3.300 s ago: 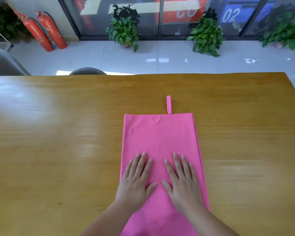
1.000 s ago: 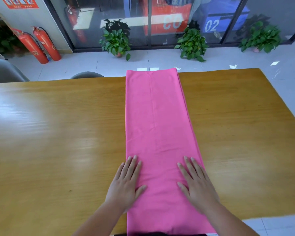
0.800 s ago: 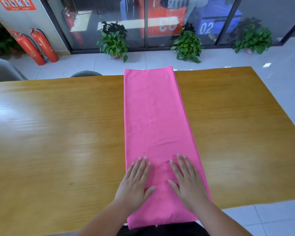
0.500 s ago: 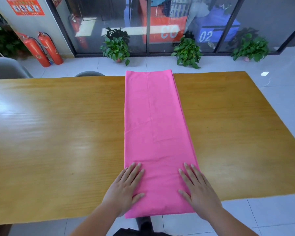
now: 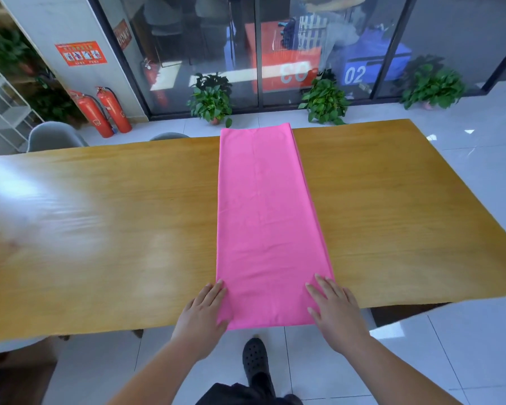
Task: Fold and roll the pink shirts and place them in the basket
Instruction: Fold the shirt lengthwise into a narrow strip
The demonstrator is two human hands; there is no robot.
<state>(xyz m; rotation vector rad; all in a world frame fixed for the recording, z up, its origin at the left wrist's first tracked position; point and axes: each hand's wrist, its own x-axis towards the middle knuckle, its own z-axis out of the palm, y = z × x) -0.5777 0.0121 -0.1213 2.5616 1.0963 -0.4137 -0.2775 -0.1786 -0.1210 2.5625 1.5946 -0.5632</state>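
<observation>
1. A pink shirt (image 5: pixel 265 223), folded into a long narrow strip, lies flat across the table (image 5: pixel 114 229). Its far end reaches the far edge and its near end slightly overhangs the near edge.
2. The step in hand looks like the start of the roll from the near end. To do it well, both near corners should lift together, the first turn should be tight and square to the long sides, and the layered right edge should be kept from fanning out.
3. The left hand (image 5: pixel 203 312) rests at the near left corner with its fingers straight and together, touching the strip's edge and gripping nothing.
4. The right hand (image 5: pixel 335 309) lies flat on the near right corner with its fingers straight and slightly spread, pressing the cloth and holding nothing.
5. No basket is in view.
6. Beyond the table stand a grey chair (image 5: pixel 53 137), two red extinguishers (image 5: pixel 105 112) and potted plants (image 5: pixel 212 99) along a glass wall.
</observation>
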